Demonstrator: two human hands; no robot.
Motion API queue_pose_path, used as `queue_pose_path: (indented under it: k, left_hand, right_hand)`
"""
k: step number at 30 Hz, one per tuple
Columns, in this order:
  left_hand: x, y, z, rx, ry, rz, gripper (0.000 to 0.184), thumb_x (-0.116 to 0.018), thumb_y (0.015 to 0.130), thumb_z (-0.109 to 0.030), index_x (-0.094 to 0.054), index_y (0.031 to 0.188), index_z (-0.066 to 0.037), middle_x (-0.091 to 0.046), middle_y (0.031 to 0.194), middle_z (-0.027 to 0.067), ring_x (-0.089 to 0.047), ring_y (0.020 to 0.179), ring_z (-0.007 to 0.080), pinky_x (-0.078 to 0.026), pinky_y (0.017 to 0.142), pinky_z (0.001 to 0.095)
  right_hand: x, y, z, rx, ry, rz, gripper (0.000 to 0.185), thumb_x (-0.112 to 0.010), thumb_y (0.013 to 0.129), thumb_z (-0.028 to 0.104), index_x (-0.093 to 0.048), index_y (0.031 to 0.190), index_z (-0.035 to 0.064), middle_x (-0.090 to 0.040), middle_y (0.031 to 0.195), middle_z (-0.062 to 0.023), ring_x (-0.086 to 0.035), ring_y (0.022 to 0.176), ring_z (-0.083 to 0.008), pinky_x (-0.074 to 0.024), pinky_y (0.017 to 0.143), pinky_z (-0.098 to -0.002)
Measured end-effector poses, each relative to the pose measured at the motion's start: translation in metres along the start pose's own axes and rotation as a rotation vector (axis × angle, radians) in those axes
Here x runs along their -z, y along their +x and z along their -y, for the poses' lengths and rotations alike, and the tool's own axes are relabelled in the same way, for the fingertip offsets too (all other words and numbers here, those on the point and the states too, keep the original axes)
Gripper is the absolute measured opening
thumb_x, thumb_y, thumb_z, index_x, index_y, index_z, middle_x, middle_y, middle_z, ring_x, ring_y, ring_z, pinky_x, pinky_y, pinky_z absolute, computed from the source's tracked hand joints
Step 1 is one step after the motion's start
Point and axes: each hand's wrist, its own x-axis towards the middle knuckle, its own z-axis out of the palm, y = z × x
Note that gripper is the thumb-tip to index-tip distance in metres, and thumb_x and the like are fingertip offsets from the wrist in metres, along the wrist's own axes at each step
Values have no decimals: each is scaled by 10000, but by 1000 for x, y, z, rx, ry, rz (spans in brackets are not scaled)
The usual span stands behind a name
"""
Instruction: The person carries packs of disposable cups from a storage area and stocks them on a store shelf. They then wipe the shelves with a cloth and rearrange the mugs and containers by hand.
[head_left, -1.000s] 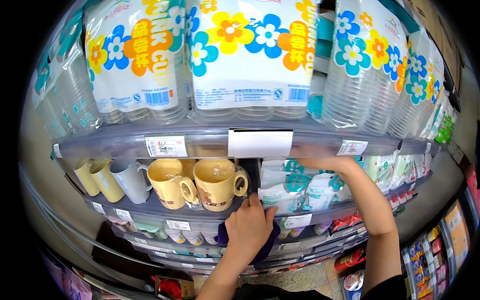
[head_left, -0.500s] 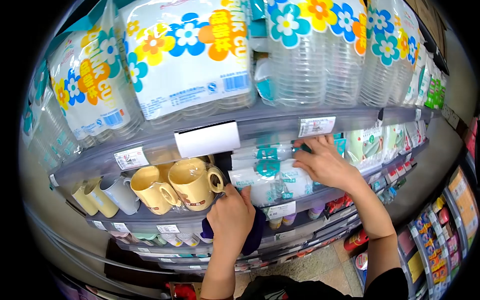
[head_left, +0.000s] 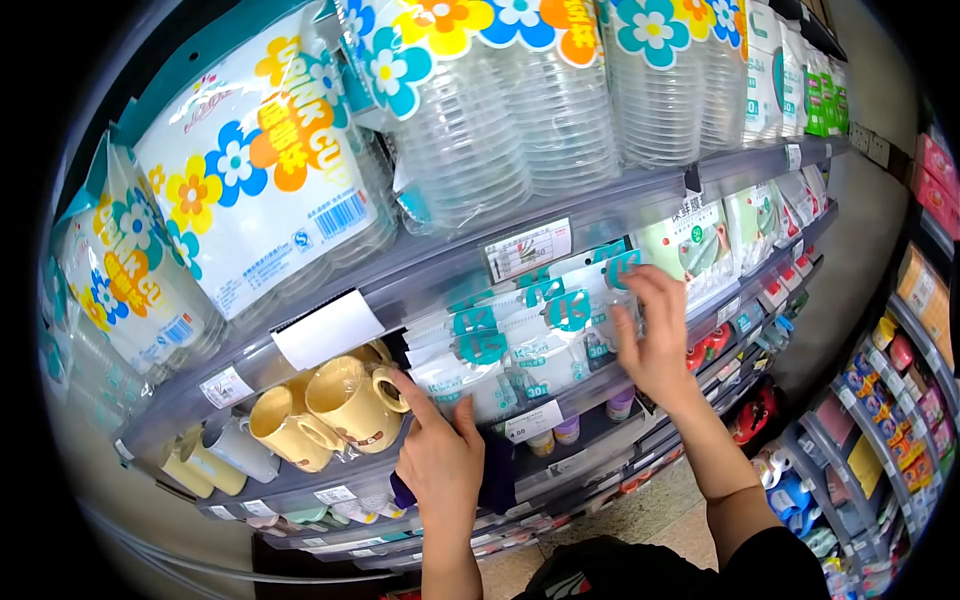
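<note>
And here are the teal-and-white packets (head_left: 545, 372), stood in rows on the shelf (head_left: 592, 390) just behind a price label (head_left: 533, 421), tops leaning back under the shelf above (head_left: 425, 268)! At their right-hand end, the right hand (head_left: 655, 340): half open, thumb and fingers parted, fingers bent, fingertips right up against the end of the rows; whether it pinches a packet edge, I cannot tell. Over on the other flank, the left hand (head_left: 438, 465), index finger stretched out, thumb raised, a clear gap between the two. A purple cloth (head_left: 497, 475) shows beneath it, but the lower fingers are hidden, so no call on whether they grip it. That index finger is right by the handle of a yellow mug (head_left: 345, 405) wrapped in clear film, with more mugs (head_left: 240, 450) lined up beyond, grey among them. To the right of the packets, green-and-white packs (head_left: 695, 240); up top, flower-printed bags of clear plastic cups (head_left: 465, 135), with a blank white card (head_left: 328, 330) on the rail below. Far right, a second rack (head_left: 880, 390) crammed with colourful goods
</note>
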Motion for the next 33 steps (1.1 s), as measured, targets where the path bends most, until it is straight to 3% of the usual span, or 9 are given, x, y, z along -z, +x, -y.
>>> queue_pose_path:
  k: [1, 4, 7, 9, 14, 18, 20, 27, 33]
  left_hand:
    - [0, -2, 1, 45, -15, 5, 781, -596, 895, -306, -163, 1463, 12, -636, 711, 248, -626, 689, 455, -482, 614, 511]
    - [-3, -10, 3, -63, -3, -136, 857, -641, 863, -291, -134, 1450, 73, -628, 909, 299, -633, 657, 431, -502, 534, 470]
    - [-1, -18, -3, -76, -79, -200, 868, -653, 856, -259, -115, 1462, 53, -555, 1113, 333, -625, 711, 455, -508, 535, 456]
    - [6, -23, -12, -115, -70, -167, 862, -647, 863, -218, -91, 1485, -1, -510, 1224, 316, -608, 879, 477, -498, 706, 458]
    - [-4, -13, -12, -164, 66, -50, 746, -641, 867, -297, -250, 1494, -195, -539, 1022, 286, -625, 637, 372, -491, 466, 412]
    - [-6, -8, -11, -150, 107, -24, 775, -647, 860, -312, -231, 1502, -187, -558, 887, 223, -600, 558, 355, -476, 445, 416]
    - [-3, -9, -15, -84, 58, 29, 788, -645, 861, -260, -200, 1511, -218, -569, 777, 204, -593, 632, 388, -464, 523, 462]
    - [0, -12, -11, -96, 1, 57, 807, -659, 848, -258, -201, 1511, -211, -566, 797, 215, -601, 665, 395, -468, 549, 472]
    - [1, -13, -3, -128, -84, 95, 789, -644, 863, -307, -198, 1508, -219, -556, 1085, 334, -625, 752, 469, -517, 608, 483]
  right_hand:
    - [3, -5, -6, -102, -13, -54, 440, -687, 800, 119, -528, 1200, 29, -526, 1155, -153, -519, 1027, -331, -409, 846, -408]
    - [12, -21, -10, -335, 53, 39, 464, -686, 810, 119, -499, 1216, -5, -536, 1158, -190, -546, 988, -367, -442, 805, -427]
    - [13, -31, -3, -345, -9, 106, 509, -696, 808, 148, -475, 1242, -2, -540, 1187, -221, -566, 989, -377, -448, 789, -440]
    - [11, -30, 4, -344, -41, 108, 559, -693, 818, 189, -453, 1287, 2, -545, 1202, -233, -566, 1023, -378, -441, 788, -435]
    - [12, -25, 11, -406, -75, 271, 647, -687, 825, 237, -405, 1364, 14, -568, 1160, -218, -578, 1001, -356, -429, 782, -423]
    - [19, -25, -5, -632, 222, 382, 619, -677, 835, 222, -413, 1353, 11, -557, 1176, -235, -567, 1025, -374, -430, 802, -427]
    - [11, -28, -7, -532, 165, 340, 618, -673, 836, 206, -404, 1357, 9, -558, 1172, -244, -569, 1014, -390, -434, 799, -431]
    - [5, -23, -1, -493, 196, 283, 669, -659, 838, 158, -329, 1399, 3, -554, 1186, -253, -563, 1012, -406, -408, 806, -466]
    - [10, -25, -1, -508, 175, 339, 654, -655, 837, 147, -352, 1404, 31, -551, 1175, -246, -553, 1019, -388, -395, 833, -468]
